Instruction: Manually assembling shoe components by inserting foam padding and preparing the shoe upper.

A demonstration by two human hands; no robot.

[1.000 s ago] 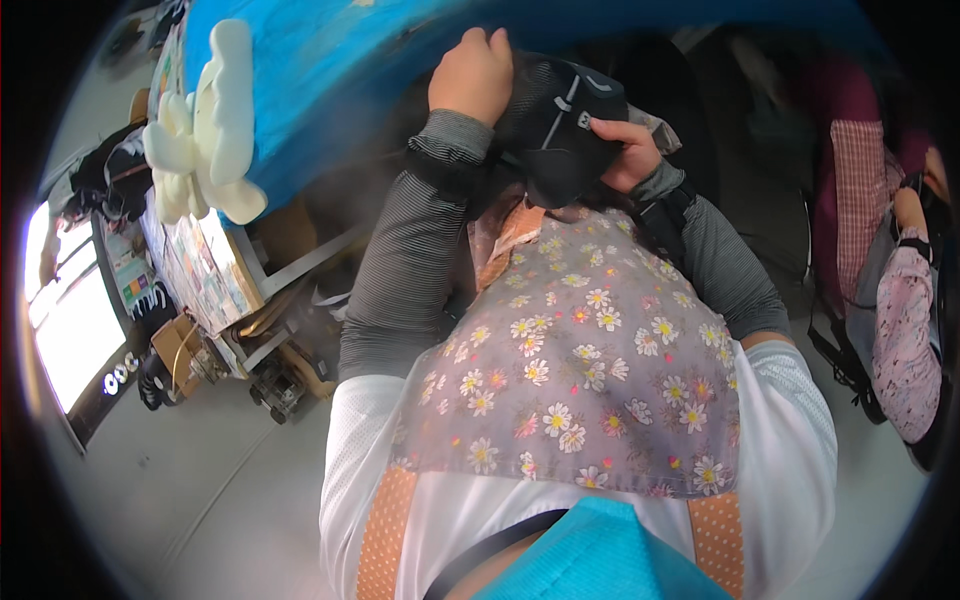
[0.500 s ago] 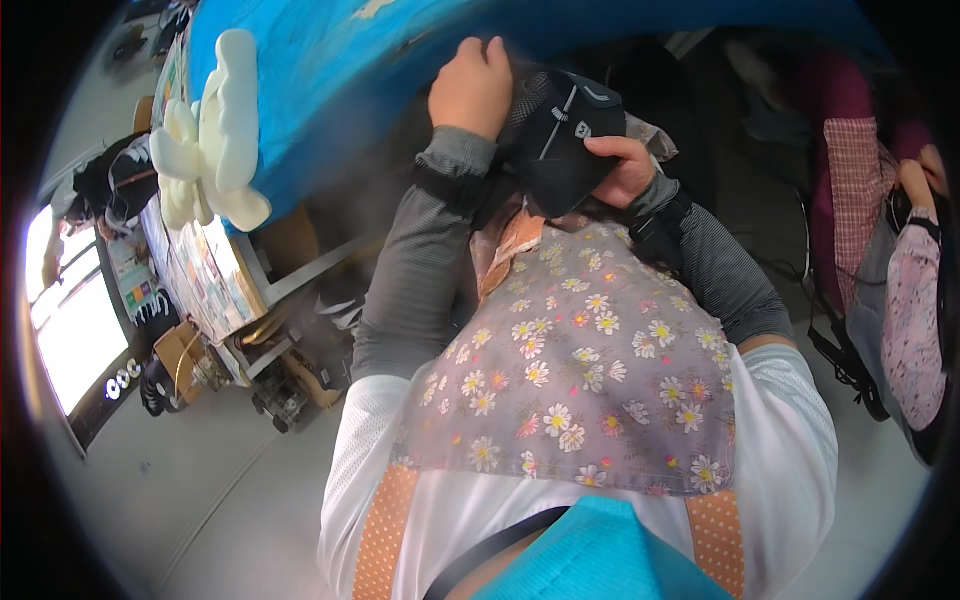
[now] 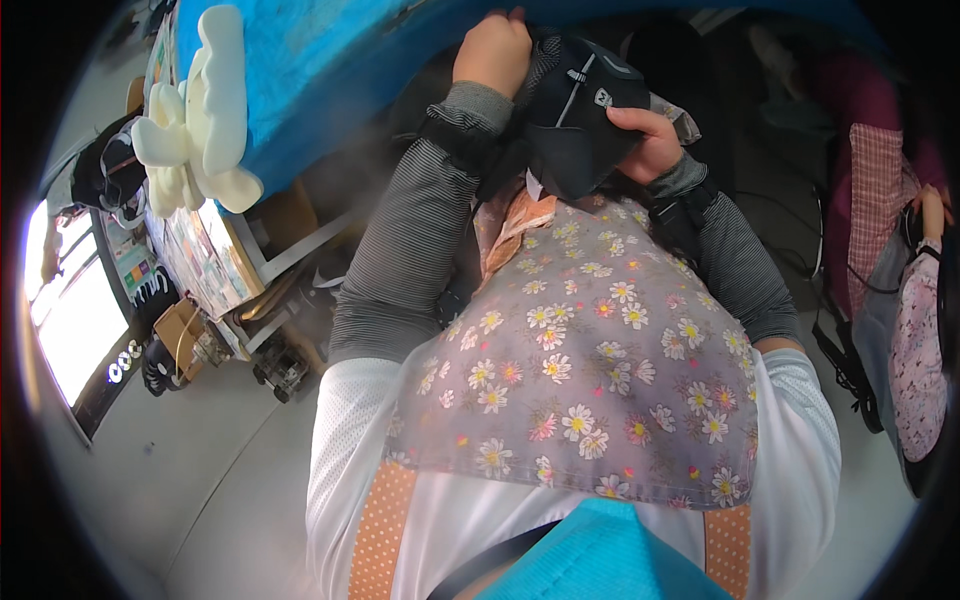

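Blk fabric item [image 3: 572,150] is edging outward twd 1 o'clock, R hand [image 3: 655,147] still grasping it, so handling's continuing, w/ L hand [image 3: 493,55] sitting at 12, grip can't tell.

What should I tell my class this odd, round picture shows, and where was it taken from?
There is no machine here: the grip is simply a person's bare left hand and right hand. A wide fisheye camera on that person's head looks down, so straight edges bend and the wearer's floral apron fills the middle. The right hand holds a black fabric item, thumb on top. The left hand is beside its far end; its fingertips are unclear. Beyond is a blue-covered surface, with cream, wavy-edged shapes at its left end. The pink patterned sleeve at far right is someone else's.
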